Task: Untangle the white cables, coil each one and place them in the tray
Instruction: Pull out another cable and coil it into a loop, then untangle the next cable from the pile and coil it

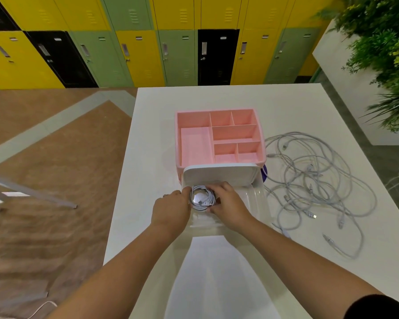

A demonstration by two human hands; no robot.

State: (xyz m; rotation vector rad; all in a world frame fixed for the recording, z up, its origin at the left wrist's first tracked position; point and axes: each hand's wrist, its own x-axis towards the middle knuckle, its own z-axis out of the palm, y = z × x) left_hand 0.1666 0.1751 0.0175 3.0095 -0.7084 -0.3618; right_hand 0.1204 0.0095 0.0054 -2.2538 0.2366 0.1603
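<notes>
Table (217,100) | coiled cable (202,199) gripped between left hand (171,211), right hand (230,206) fingers (219,188)

Pulled-out clear drawer (256,199) holds coiled white cable (206,199); tangled white cables (313,185) right of pink tray (194,146).

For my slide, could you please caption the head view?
Left hand and right hand hold coiled cable in clear drawer.

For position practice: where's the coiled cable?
Head view, centre: the coiled cable sits between left hand and right hand, at the clear drawer below the pink tray.
</notes>
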